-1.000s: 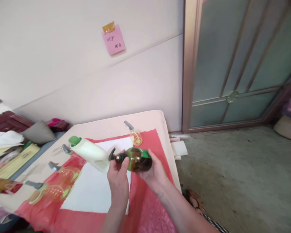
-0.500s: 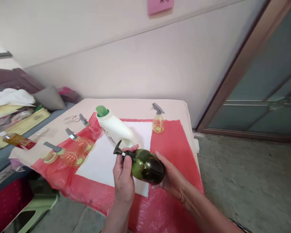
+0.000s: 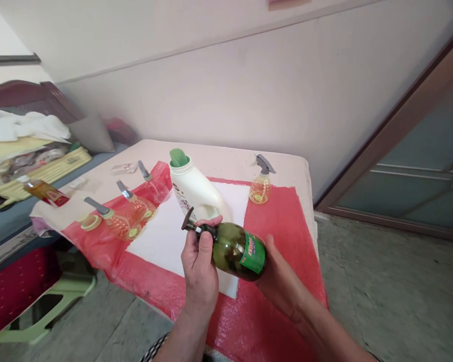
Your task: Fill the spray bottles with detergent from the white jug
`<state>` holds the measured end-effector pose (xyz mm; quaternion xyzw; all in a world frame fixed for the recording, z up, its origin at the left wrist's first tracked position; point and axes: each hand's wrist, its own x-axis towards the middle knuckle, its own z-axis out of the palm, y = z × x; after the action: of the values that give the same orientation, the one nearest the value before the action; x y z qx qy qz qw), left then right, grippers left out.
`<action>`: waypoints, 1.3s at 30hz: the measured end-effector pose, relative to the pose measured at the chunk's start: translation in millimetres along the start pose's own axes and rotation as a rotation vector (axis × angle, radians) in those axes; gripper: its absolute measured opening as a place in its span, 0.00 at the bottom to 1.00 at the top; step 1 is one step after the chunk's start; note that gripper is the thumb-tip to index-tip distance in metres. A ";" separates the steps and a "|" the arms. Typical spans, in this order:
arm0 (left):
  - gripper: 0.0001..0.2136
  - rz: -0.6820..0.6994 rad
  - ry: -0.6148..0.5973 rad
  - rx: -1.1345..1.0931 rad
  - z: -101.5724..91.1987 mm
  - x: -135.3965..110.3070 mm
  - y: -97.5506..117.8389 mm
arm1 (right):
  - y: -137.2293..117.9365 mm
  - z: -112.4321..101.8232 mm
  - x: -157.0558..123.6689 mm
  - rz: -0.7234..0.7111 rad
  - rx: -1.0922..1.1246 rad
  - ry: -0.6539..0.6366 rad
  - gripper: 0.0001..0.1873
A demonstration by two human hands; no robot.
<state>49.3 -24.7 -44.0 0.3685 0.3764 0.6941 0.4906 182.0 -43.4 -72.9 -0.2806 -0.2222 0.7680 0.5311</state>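
I hold a dark green pump bottle tilted on its side above the table, its green label facing up. My left hand is closed around the neck just below the dark pump head. My right hand cups the bottle's base from underneath. Just behind the bottle stands a white jug with a green spout. The bottle hangs over a white sheet that lies on a red cloth.
A small orange spray bottle stands at the back of the table. Three more spray bottles lie on the left. A light green stool sits under the table's left end. Clutter and a small bottle lie on the far left.
The view has shifted down and left. The green bottle has turned in my hands so that its label now faces up, and the pump head points more toward me.
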 end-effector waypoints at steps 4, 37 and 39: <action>0.11 0.001 0.017 0.031 2.3 -0.6 0.4 | -7.3 -6.7 -3.6 0.270 0.011 -0.097 0.32; 0.13 -0.020 0.073 0.050 8.5 -0.5 7.0 | -6.3 -0.5 -6.6 -0.339 -0.190 -0.024 0.38; 0.13 -0.022 0.078 0.027 8.3 0.6 7.2 | -6.5 -0.3 -5.8 -0.305 -0.150 -0.033 0.40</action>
<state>53.6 -24.4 -33.9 0.3438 0.4087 0.6973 0.4781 188.3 -46.6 -67.8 -0.2697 -0.3274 0.6644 0.6153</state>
